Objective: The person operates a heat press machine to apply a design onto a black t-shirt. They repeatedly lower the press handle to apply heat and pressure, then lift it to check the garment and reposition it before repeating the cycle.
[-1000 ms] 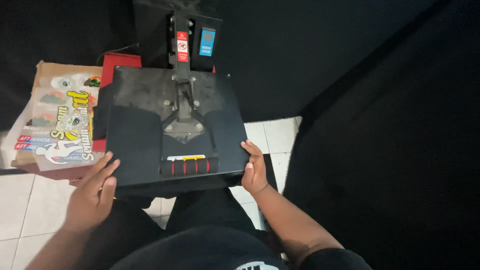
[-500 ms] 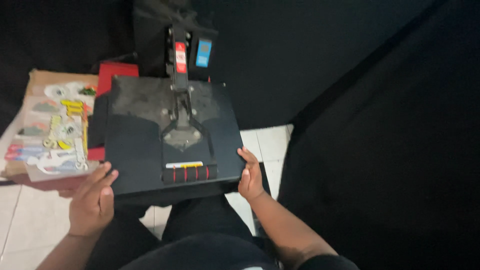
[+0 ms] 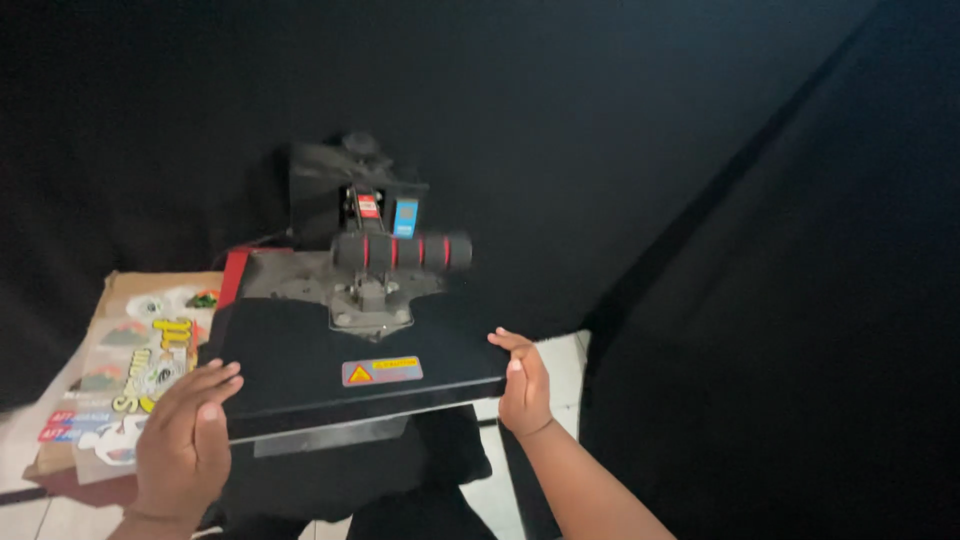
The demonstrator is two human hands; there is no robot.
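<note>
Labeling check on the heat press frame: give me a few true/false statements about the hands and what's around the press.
1. The left hand rests on the front left corner of the heat press's black top plate. True.
2. The right hand grips the padded handle. False: it lies against the plate's right edge; the handle, black with red bands, is untouched.
3. Printed sheets on cardboard lie to the left of the press. True.
4. Black fabric hangs out beneath the top plate. True.
5. The backdrop behind the press is white. False: it is black cloth.
</note>
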